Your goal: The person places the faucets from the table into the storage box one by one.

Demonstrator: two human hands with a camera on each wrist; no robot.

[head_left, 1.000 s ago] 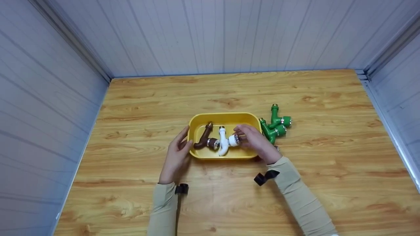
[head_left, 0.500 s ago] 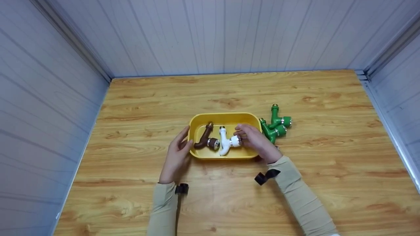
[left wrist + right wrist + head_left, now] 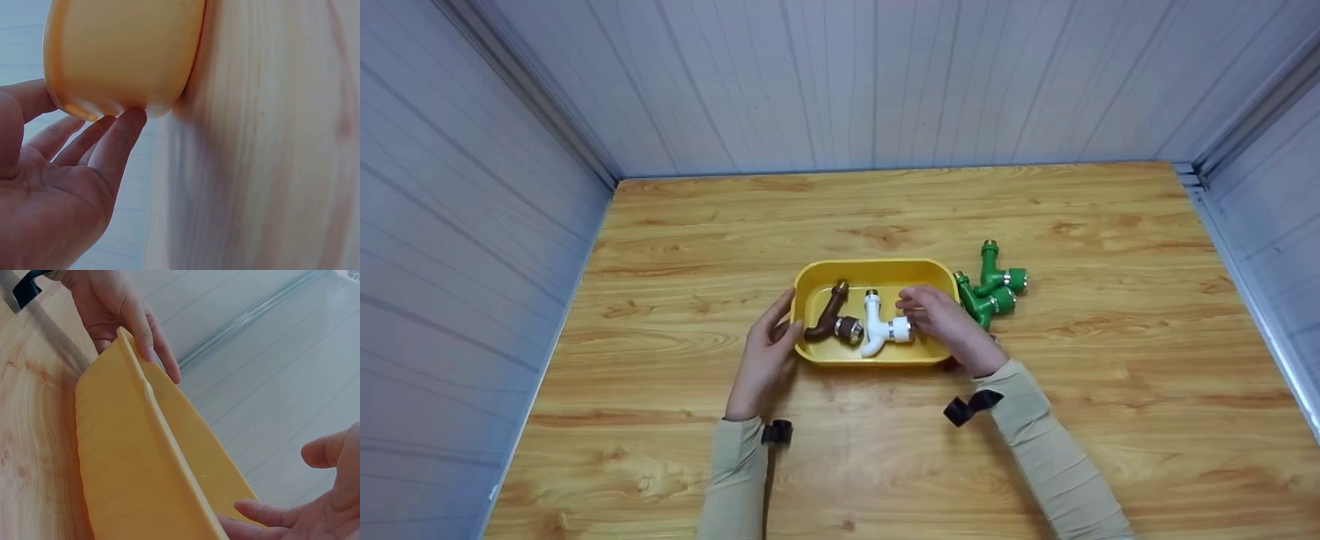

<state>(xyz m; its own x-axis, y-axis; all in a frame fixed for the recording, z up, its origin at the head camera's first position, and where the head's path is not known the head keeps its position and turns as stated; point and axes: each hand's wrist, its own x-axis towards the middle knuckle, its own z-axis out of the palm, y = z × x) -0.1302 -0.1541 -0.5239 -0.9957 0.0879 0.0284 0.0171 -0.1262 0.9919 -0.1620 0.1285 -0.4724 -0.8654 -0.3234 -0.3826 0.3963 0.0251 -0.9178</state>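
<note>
A yellow plastic bin [image 3: 877, 363] stands on the wooden table in the head view. Inside lie a brown tap [image 3: 826, 319] and, right of it, a white tap [image 3: 876, 322], both with brass threaded ends pointing away. My left hand [image 3: 763, 360] holds the bin's left end, fingers against the outer wall and thumb at the rim. Over the bin's right end reaches my right hand [image 3: 949, 321], its fingers inside, just above the white tap's handle. In the right wrist view its thumb and fingers stand apart; the taps are hidden there by the bin wall.
Two green taps [image 3: 1003, 280] lie overlapping on the table [image 3: 1110, 322] just right of the bin. Something dark red, mostly hidden, shows by the bin's near right corner under the right forearm. Pale panel walls [image 3: 840, 82] enclose the table at the back and sides.
The white tap has shifted slightly to the right and turned, and more of its handle shows clear of the right fingers. The left hand and the bin have stayed in place.
</note>
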